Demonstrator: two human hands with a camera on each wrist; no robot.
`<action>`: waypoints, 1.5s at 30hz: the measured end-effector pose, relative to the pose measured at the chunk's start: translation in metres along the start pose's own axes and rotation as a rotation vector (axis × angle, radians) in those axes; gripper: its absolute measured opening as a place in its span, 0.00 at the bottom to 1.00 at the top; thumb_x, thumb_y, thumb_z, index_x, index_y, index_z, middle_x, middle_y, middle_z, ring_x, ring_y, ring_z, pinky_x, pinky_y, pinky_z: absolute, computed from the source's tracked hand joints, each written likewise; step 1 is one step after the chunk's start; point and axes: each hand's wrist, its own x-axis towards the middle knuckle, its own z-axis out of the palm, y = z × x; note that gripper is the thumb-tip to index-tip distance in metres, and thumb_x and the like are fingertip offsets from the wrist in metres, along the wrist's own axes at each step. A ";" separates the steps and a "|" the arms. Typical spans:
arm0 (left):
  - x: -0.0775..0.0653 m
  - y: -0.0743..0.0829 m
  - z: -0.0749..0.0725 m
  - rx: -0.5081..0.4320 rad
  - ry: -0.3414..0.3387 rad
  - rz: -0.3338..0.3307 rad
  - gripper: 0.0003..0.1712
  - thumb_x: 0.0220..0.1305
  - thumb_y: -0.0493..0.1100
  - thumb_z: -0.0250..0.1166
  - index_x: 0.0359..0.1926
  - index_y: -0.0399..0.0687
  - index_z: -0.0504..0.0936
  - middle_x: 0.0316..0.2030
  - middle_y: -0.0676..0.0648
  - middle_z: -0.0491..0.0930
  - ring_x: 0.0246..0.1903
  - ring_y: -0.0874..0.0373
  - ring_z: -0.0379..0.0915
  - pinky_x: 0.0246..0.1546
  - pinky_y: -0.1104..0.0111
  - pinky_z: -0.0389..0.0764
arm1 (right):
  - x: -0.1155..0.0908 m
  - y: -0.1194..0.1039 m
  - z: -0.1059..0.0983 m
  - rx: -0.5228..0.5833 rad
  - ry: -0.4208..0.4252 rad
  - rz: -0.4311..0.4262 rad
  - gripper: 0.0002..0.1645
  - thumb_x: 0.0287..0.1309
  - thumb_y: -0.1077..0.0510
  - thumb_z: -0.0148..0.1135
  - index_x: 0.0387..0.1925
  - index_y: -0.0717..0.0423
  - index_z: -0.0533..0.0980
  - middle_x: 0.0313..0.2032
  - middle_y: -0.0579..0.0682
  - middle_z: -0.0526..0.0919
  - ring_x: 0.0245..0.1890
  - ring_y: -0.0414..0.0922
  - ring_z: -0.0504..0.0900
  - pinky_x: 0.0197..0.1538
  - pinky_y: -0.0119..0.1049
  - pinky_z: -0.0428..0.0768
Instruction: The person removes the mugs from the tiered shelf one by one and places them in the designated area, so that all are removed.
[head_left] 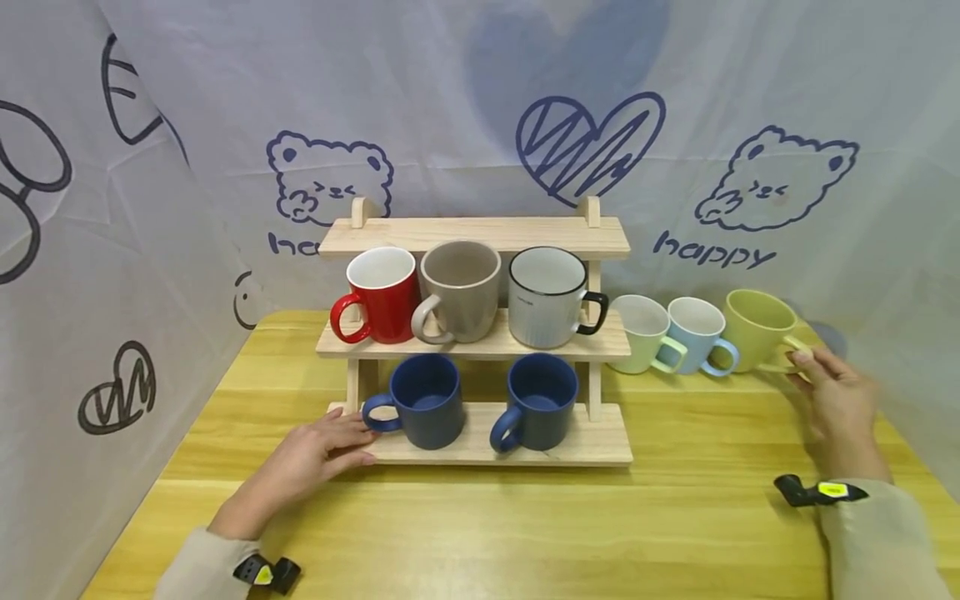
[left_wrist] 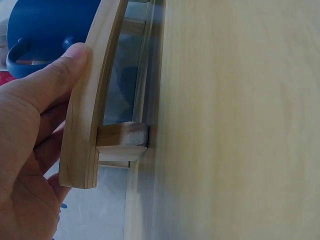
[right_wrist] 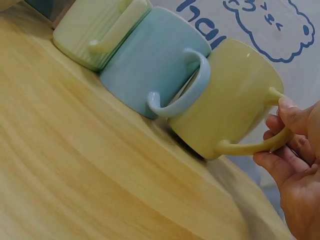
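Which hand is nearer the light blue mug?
Right. The right hand holds the yellow-green mug just right of the light blue mug; the left hand is far left, gripping the wooden rack.

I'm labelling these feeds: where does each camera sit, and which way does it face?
Head: on the head, facing forward and down at the wooden stand; left hand, right hand and sleeves show.
Left wrist: on that wrist, looking at the stand's bottom shelf and a blue mug; the left hand grips the shelf.
Right wrist: on that wrist, looking at the yellow mug, its handle in the right hand.
Shared: head and right wrist both show the yellow mug.
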 end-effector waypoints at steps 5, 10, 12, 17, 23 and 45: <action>-0.002 0.000 0.000 0.005 -0.012 -0.025 0.17 0.55 0.48 0.74 0.45 0.48 0.89 0.45 0.52 0.86 0.53 0.53 0.79 0.65 0.49 0.66 | 0.001 0.003 -0.001 0.018 -0.014 0.004 0.12 0.51 0.72 0.69 0.40 0.65 0.85 0.34 0.51 0.87 0.32 0.42 0.87 0.40 0.31 0.86; -0.002 0.000 0.000 0.011 -0.005 -0.025 0.17 0.54 0.48 0.74 0.45 0.47 0.89 0.45 0.52 0.86 0.53 0.52 0.79 0.65 0.49 0.66 | 0.002 0.007 -0.004 0.096 -0.040 -0.014 0.09 0.53 0.76 0.65 0.36 0.68 0.84 0.32 0.54 0.87 0.34 0.43 0.87 0.40 0.33 0.86; -0.002 0.000 0.000 0.017 0.000 -0.016 0.17 0.54 0.49 0.74 0.44 0.48 0.89 0.45 0.52 0.86 0.53 0.52 0.79 0.64 0.49 0.67 | 0.003 0.008 -0.005 0.119 -0.051 -0.016 0.09 0.54 0.77 0.64 0.36 0.69 0.83 0.33 0.54 0.87 0.35 0.43 0.87 0.40 0.33 0.86; -0.001 0.001 0.000 0.014 -0.008 -0.024 0.17 0.54 0.48 0.74 0.44 0.49 0.89 0.45 0.53 0.86 0.53 0.54 0.79 0.65 0.50 0.66 | 0.003 0.010 -0.009 0.114 -0.057 -0.014 0.09 0.54 0.76 0.64 0.37 0.68 0.83 0.34 0.53 0.87 0.36 0.42 0.87 0.40 0.32 0.86; -0.001 0.001 -0.001 0.005 -0.016 -0.038 0.17 0.55 0.49 0.74 0.45 0.48 0.89 0.46 0.52 0.85 0.54 0.53 0.78 0.65 0.50 0.65 | 0.000 0.005 -0.010 -0.134 -0.045 -0.016 0.08 0.54 0.66 0.70 0.38 0.57 0.85 0.32 0.44 0.87 0.32 0.35 0.86 0.38 0.22 0.83; -0.002 0.003 -0.001 0.005 -0.001 -0.022 0.17 0.55 0.49 0.73 0.45 0.47 0.89 0.46 0.52 0.85 0.53 0.52 0.79 0.64 0.48 0.66 | -0.005 -0.003 -0.004 -0.411 -0.081 -0.104 0.16 0.58 0.60 0.68 0.50 0.50 0.83 0.36 0.33 0.84 0.32 0.29 0.84 0.39 0.18 0.80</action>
